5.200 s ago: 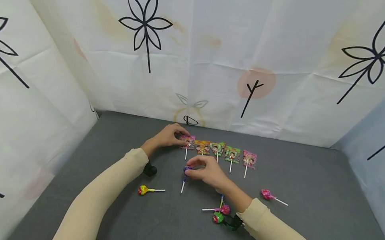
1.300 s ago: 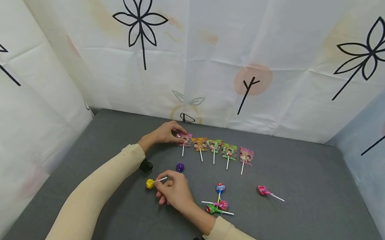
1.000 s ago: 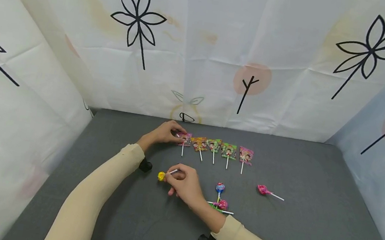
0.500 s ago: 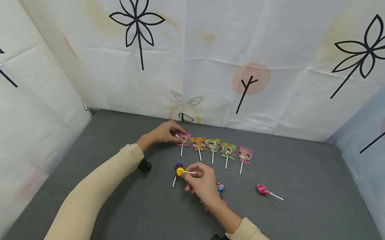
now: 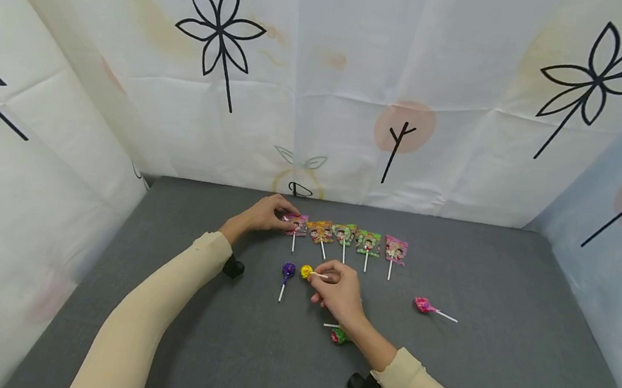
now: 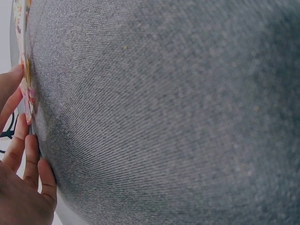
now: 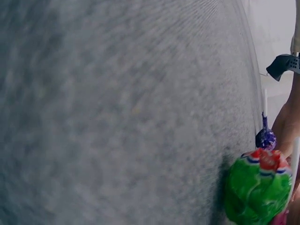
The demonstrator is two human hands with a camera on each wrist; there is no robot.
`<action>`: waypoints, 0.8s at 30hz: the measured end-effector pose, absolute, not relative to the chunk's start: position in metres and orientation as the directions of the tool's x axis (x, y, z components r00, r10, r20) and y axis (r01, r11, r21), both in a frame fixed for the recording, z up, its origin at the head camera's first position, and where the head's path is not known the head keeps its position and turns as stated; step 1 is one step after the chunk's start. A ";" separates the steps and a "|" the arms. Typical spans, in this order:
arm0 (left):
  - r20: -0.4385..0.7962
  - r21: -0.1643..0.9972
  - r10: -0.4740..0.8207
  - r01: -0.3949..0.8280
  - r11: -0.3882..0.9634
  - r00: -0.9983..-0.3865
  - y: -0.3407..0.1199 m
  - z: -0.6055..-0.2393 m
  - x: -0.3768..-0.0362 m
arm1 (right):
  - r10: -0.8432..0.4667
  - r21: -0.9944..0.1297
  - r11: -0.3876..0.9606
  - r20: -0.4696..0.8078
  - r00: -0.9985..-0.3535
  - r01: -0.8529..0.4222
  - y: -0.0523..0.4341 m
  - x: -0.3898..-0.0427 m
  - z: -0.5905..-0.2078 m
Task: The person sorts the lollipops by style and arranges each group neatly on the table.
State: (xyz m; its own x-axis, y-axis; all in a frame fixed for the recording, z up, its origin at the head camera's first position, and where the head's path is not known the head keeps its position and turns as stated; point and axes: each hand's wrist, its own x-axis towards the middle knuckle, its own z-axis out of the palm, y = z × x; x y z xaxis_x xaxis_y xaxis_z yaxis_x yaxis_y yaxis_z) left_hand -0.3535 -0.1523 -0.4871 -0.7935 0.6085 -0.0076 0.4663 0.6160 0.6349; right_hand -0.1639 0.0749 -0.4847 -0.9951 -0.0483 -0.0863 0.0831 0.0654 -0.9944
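My right hand pinches the white stick of a yellow lollipop, holding it just right of a purple lollipop that lies on the grey table. My left hand rests its fingertips on the edge of a pink flat lollipop packet, the leftmost of a row. In the left wrist view that packet shows edge-on. The right wrist view shows a green lollipop up close and the purple lollipop beyond it.
Right of the pink packet lie an orange packet, two green ones and another pink one. A pink round lollipop lies at the right, a green one under my right wrist. Patterned cloth walls enclose the table.
My right hand laid the purple lollipop down, picked the yellow lollipop up from the left front and carried it right and back, beside the purple one. The left hand stayed on the pink packet.
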 end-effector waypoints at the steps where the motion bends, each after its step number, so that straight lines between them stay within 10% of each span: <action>1: -0.010 0.636 0.609 0.464 0.616 -0.793 -0.152 -0.487 -0.353 | -0.045 -0.995 0.066 -0.083 -0.996 0.080 0.075 -0.164 -0.485; 24: -0.010 0.646 0.603 0.455 0.613 -0.798 -0.153 -0.484 -0.351 | -0.189 -0.974 0.197 -0.150 -0.971 0.112 0.077 -0.159 -0.486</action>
